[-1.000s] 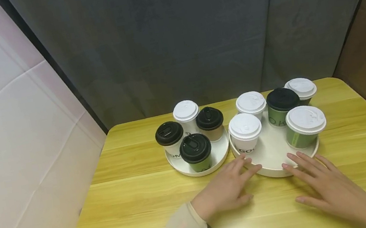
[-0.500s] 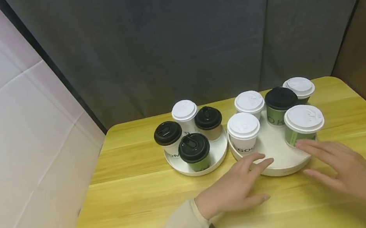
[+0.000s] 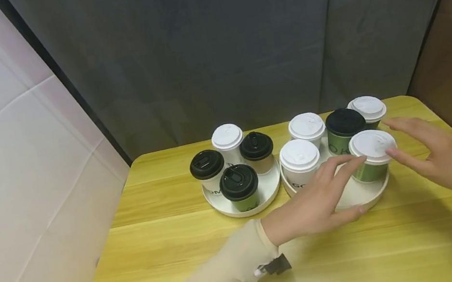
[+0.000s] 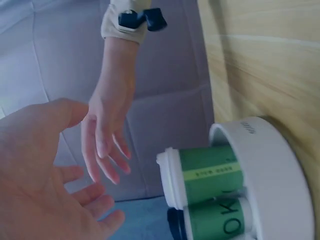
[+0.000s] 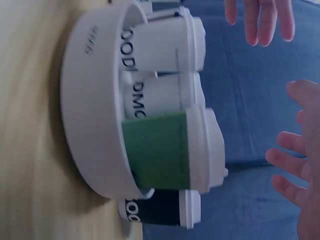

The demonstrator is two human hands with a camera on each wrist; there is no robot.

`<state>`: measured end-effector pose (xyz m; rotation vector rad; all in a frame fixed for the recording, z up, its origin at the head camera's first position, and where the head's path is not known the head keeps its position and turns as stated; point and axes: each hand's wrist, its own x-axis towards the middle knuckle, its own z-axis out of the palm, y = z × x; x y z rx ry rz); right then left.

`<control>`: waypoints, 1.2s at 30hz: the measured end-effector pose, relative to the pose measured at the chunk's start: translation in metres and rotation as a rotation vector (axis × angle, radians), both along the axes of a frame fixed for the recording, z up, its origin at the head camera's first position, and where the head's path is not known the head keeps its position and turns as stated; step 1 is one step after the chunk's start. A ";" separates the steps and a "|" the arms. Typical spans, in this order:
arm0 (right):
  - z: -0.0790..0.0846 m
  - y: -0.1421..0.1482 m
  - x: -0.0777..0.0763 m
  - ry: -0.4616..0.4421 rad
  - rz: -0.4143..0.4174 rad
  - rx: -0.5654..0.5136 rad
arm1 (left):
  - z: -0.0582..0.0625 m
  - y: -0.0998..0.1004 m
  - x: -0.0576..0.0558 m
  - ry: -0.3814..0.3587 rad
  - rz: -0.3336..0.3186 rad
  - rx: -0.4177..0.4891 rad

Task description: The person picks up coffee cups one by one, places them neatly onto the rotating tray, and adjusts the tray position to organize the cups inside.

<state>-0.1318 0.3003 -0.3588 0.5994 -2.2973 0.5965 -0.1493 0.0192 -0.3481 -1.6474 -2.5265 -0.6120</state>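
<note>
Both hands hover with relaxed, spread fingers and hold nothing. The left hand is above the front of the larger white round tray. To its right, the right hand hangs beside a green paper cup with a white lid. In the wrist views, a gap shows between the hands and the cups. Also in that tray are a white cup with a white lid, another white-lidded cup behind it, and a green cup with a black lid.
A smaller white tray at left holds a green black-lidded cup, a white black-lidded cup, a brown black-lidded cup and a white-lidded cup. A dark cup with a white lid stands behind the larger tray.
Both hands have left the larger tray's front rim and risen. The left moved right over the tray; the right moved outward and back, beside the white-lidded green cup. The cups look unmoved.
</note>
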 end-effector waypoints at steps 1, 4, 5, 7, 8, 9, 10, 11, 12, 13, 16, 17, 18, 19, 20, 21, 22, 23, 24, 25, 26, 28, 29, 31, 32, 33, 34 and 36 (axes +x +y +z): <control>0.001 0.002 -0.003 -0.025 -0.027 -0.003 | 0.003 0.004 -0.002 -0.029 0.003 0.015; 0.005 0.009 -0.015 -0.101 -0.110 -0.014 | 0.011 0.014 -0.010 -0.123 0.025 0.055; 0.006 0.011 -0.019 -0.135 -0.130 -0.013 | 0.014 0.018 -0.012 -0.156 0.033 0.069; 0.009 0.016 -0.029 -0.188 -0.148 -0.019 | 0.018 0.023 -0.018 -0.207 0.056 0.090; 0.009 0.019 -0.034 -0.216 -0.151 -0.025 | 0.020 0.026 -0.020 -0.228 0.069 0.097; 0.010 0.022 -0.039 -0.243 -0.150 -0.033 | 0.021 0.029 -0.023 -0.250 0.080 0.103; 0.010 0.024 -0.044 -0.266 -0.148 -0.039 | 0.023 0.031 -0.026 -0.267 0.091 0.107; 0.009 0.027 -0.049 -0.282 -0.146 -0.045 | 0.024 0.034 -0.028 -0.277 0.098 0.108; 0.008 0.030 -0.053 -0.297 -0.149 -0.048 | 0.025 0.037 -0.031 -0.286 0.106 0.108; 0.007 0.033 -0.057 -0.316 -0.153 -0.049 | 0.026 0.039 -0.033 -0.298 0.112 0.109; 0.003 0.040 -0.069 -0.372 -0.159 -0.054 | 0.029 0.046 -0.040 -0.323 0.130 0.096; 0.001 0.042 -0.073 -0.393 -0.163 -0.051 | 0.030 0.049 -0.042 -0.330 0.136 0.094; 0.000 0.043 -0.077 -0.415 -0.167 -0.047 | 0.031 0.051 -0.044 -0.340 0.143 0.092; -0.001 0.044 -0.080 -0.439 -0.169 -0.044 | 0.032 0.053 -0.045 -0.345 0.152 0.090; -0.002 0.045 -0.084 -0.460 -0.169 -0.042 | 0.033 0.054 -0.047 -0.349 0.159 0.088; -0.004 0.046 -0.088 -0.479 -0.171 -0.036 | 0.033 0.056 -0.049 -0.352 0.168 0.088; -0.005 0.046 -0.091 -0.493 -0.174 -0.027 | 0.034 0.058 -0.051 -0.353 0.174 0.088; -0.006 0.046 -0.095 -0.500 -0.177 -0.018 | 0.034 0.060 -0.052 -0.356 0.181 0.086; -0.007 0.047 -0.098 -0.506 -0.177 -0.012 | 0.034 0.061 -0.053 -0.358 0.188 0.083; -0.008 0.047 -0.101 -0.509 -0.176 -0.006 | 0.034 0.063 -0.054 -0.357 0.194 0.078; -0.010 0.047 -0.103 -0.506 -0.174 0.000 | 0.034 0.064 -0.055 -0.353 0.198 0.074; -0.013 0.048 -0.109 -0.487 -0.172 0.015 | 0.033 0.067 -0.056 -0.351 0.204 0.065; -0.014 0.049 -0.111 -0.477 -0.166 0.019 | 0.033 0.068 -0.057 -0.352 0.205 0.061; -0.018 0.050 -0.114 -0.457 -0.155 0.024 | 0.032 0.070 -0.058 -0.349 0.207 0.054; -0.019 0.051 -0.116 -0.447 -0.149 0.025 | 0.032 0.071 -0.059 -0.347 0.207 0.051; -0.020 0.052 -0.117 -0.440 -0.146 0.025 | 0.031 0.072 -0.061 -0.350 0.208 0.049; -0.021 0.052 -0.118 -0.434 -0.140 0.020 | 0.031 0.072 -0.062 -0.347 0.210 0.047; -0.023 0.054 -0.120 -0.434 -0.132 0.010 | 0.031 0.074 -0.064 -0.344 0.216 0.045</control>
